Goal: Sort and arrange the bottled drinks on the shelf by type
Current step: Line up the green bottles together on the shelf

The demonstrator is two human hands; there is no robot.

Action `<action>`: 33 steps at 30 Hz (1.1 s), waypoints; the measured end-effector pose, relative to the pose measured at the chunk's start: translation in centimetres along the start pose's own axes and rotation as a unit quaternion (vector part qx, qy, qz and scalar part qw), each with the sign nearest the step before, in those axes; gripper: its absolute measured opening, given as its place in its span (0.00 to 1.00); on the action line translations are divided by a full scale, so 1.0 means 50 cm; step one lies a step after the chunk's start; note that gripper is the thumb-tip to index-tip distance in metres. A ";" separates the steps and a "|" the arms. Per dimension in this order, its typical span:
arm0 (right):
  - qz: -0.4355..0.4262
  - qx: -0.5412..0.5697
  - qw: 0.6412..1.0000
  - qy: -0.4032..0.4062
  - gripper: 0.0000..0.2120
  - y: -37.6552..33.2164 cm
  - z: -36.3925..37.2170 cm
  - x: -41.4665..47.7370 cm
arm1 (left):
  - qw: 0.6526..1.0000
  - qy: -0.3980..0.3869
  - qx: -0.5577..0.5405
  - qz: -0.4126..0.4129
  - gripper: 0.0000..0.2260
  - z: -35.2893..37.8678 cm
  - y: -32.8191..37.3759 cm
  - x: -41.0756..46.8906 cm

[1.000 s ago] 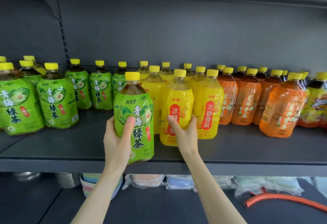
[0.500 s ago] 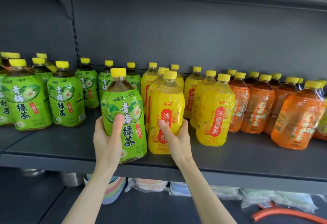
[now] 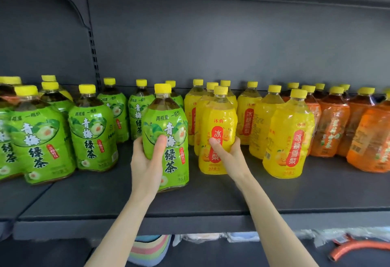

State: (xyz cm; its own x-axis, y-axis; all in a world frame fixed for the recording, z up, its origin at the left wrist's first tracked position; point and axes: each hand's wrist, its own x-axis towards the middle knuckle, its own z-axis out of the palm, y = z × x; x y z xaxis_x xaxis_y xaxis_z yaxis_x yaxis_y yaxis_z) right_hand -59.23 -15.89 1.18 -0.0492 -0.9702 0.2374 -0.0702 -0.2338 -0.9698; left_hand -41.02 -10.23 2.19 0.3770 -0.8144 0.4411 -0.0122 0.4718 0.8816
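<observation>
In the head view, the left hand (image 3: 147,161) grips a green-labelled plastic tea bottle (image 3: 166,140) at the front of the dark grey metal shelf (image 3: 211,203). The right hand (image 3: 230,157) clasps a yellow-labelled plastic pear-drink bottle (image 3: 218,136) beside it, probably to keep the two types in separate groups.

Both hands, left (image 3: 147,161) and right (image 3: 229,157), reach forward, fingers apparently curled in grasp.

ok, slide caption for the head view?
Left hand grips green-labelled tea bottle, right hand yellow-labelled pear-drink bottle, on dark shelf.
</observation>
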 end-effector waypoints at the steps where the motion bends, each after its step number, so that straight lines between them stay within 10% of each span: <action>1: 0.006 -0.006 1.000 0.002 0.38 0.002 0.002 0.003 | 1.000 -0.013 -0.003 0.000 0.25 -0.005 -0.002 0.007; 5: 0.029 -0.120 0.990 0.071 0.55 -0.004 0.015 -0.006 | 0.998 -0.056 -0.010 0.004 0.25 -0.026 -0.015 0.024; 9: -0.179 -0.185 0.918 0.301 0.35 -0.033 0.067 -0.056 | 0.997 -0.074 -0.019 0.002 0.25 -0.044 -0.018 0.033; 17: -0.091 0.017 0.989 -0.118 0.22 -0.099 0.183 -0.018 | 0.993 -0.116 0.014 0.010 0.21 -0.071 -0.010 0.096; 33: -0.077 -0.116 0.990 -0.015 0.25 -0.052 0.238 0.110 | 0.927 -0.260 0.271 0.021 0.29 -0.082 -0.092 0.267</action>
State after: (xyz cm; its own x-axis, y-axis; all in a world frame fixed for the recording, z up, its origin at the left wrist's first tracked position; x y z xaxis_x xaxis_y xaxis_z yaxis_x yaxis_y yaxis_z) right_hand -47.48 -21.39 4.35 0.0103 -0.9263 0.3767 -0.3021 -0.3620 -0.8819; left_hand -32.12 -21.90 3.35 -0.1302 -0.9184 0.3735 -0.5322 0.3826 0.7552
